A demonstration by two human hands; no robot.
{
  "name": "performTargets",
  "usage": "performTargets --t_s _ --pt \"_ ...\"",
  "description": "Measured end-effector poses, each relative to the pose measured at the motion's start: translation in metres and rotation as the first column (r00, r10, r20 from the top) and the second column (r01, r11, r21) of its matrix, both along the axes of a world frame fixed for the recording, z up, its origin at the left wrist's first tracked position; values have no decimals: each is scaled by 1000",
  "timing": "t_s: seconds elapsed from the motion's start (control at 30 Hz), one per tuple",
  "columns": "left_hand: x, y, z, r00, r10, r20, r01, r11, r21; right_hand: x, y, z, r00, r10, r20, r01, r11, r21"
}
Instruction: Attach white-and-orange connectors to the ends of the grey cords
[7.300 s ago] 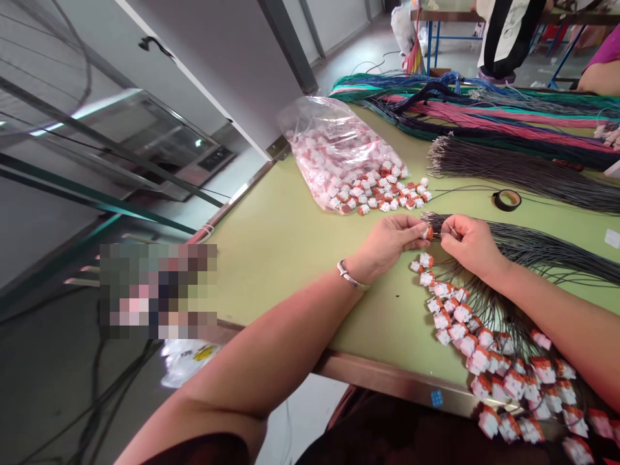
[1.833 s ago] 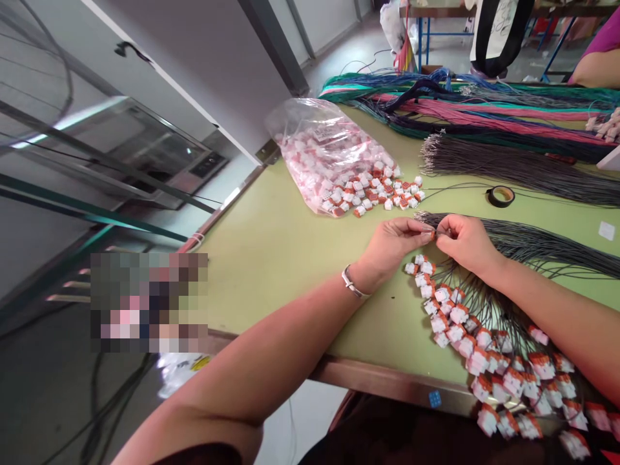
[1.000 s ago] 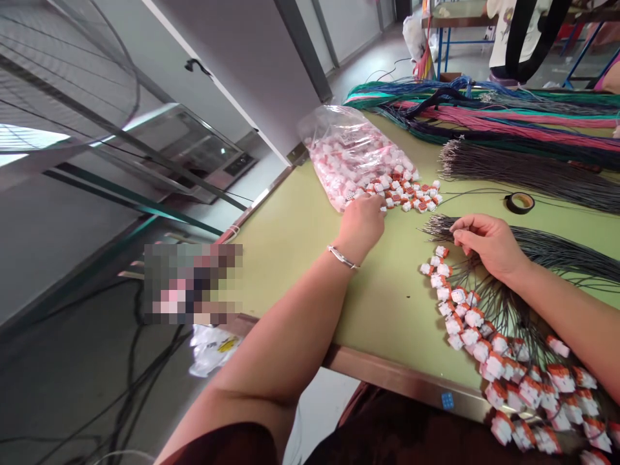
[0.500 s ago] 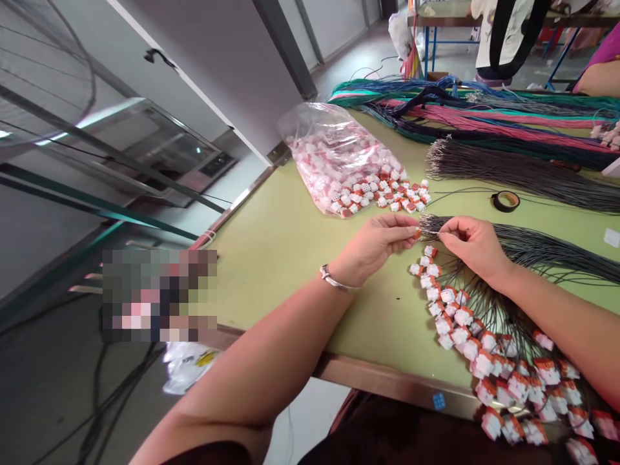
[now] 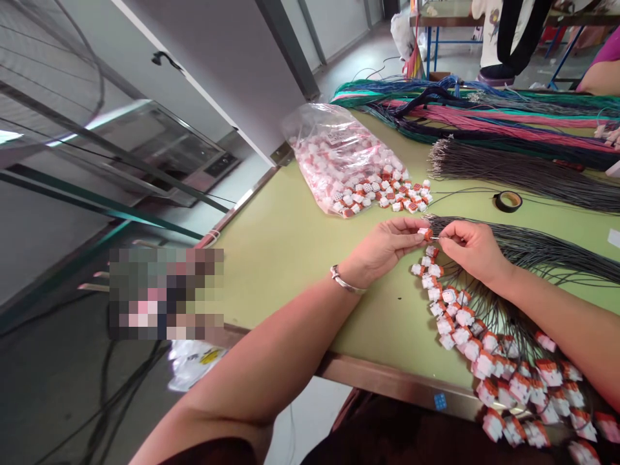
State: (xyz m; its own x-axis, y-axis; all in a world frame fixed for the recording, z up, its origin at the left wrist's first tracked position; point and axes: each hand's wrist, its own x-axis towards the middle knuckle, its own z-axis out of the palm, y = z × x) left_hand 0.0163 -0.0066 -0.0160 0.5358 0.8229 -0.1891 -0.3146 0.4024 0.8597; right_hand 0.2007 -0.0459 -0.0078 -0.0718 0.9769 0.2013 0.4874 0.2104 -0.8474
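Observation:
Between the fingertips of my left hand (image 5: pixel 387 248) is a small white and orange connector (image 5: pixel 425 233). My right hand (image 5: pixel 472 248) pinches a dark wire by its metal tip (image 5: pixel 435 239), which points at the connector's orange side and is at or very close to it; whether it has entered is too small to tell. Behind and to the right of my hands lies a bundle of dark wires (image 5: pixel 537 248). Below my hands, several white and orange connectors on wires (image 5: pixel 464 316) spread along the table to its front edge.
A clear plastic bag (image 5: pixel 339 145) spills loose connectors (image 5: pixel 387 190) onto the green table (image 5: pixel 271 258). A roll of black tape (image 5: pixel 507 201) lies right of it. Another dark wire bundle (image 5: pixel 523 174) and coloured wires (image 5: pixel 465 113) lie behind. A person (image 5: pixel 508 39) is at the far table.
My left hand has moved slightly right and turned, so the connector in its fingers now shows. The wire tip in my right hand has come to the connector.

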Motion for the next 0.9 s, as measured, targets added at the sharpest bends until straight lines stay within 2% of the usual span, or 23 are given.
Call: performTargets --t_s 0.37,0.57,0.7,0.8,0.9 --pt "1 -1 -3 1000 -3 7 3 1000 2 0 0 5 1000 6 28 -5 999 -45" --pt "1 -1 -1 1000 2 13 -2 1000 24 0 1 7 999 51 1 -51 997 -51" --pt "1 -2 0 1000 3 -2 -3 999 49 0 2 6 999 44 0 -44 993 -108" --pt "3 -4 1 999 31 -45 -22 981 193 1 4 6 998 54 -39 -60 986 -158" --pt "5 -6 2 990 86 -116 -29 905 425 2 6 7 994 57 -98 -77 975 -209"
